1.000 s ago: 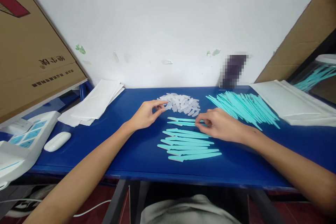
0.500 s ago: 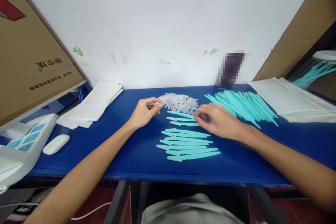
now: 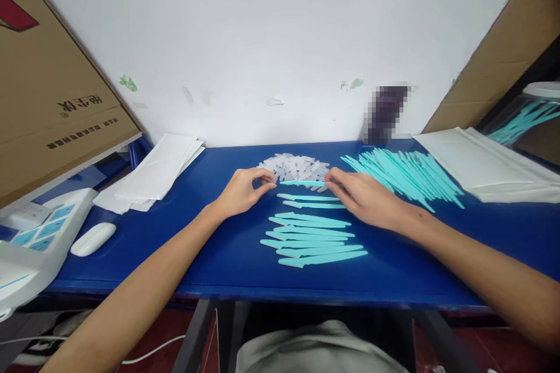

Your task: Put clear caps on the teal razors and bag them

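Note:
On a blue table (image 3: 227, 256) my right hand (image 3: 363, 198) pinches the handle end of a thin teal plastic stick (image 3: 306, 183), held level just in front of a heap of small clear caps (image 3: 295, 166). My left hand (image 3: 242, 191) is closed in a pinch at the stick's other tip, on what looks like a small clear cap. Two teal sticks (image 3: 308, 201) lie below the hands, and a neat row of several more (image 3: 312, 239) lies nearer to me.
A large loose pile of teal sticks (image 3: 405, 172) lies at the right, beside stacked white sheets (image 3: 485, 166). More white sheets (image 3: 153, 172), a white mouse (image 3: 93, 238) and a white device (image 3: 30, 239) sit at the left. Cardboard boxes (image 3: 48, 87) lean on both sides.
My right hand picked a teal stick and lifted it toward the clear caps. My left hand drew a cap from the heap and met the stick's tip.

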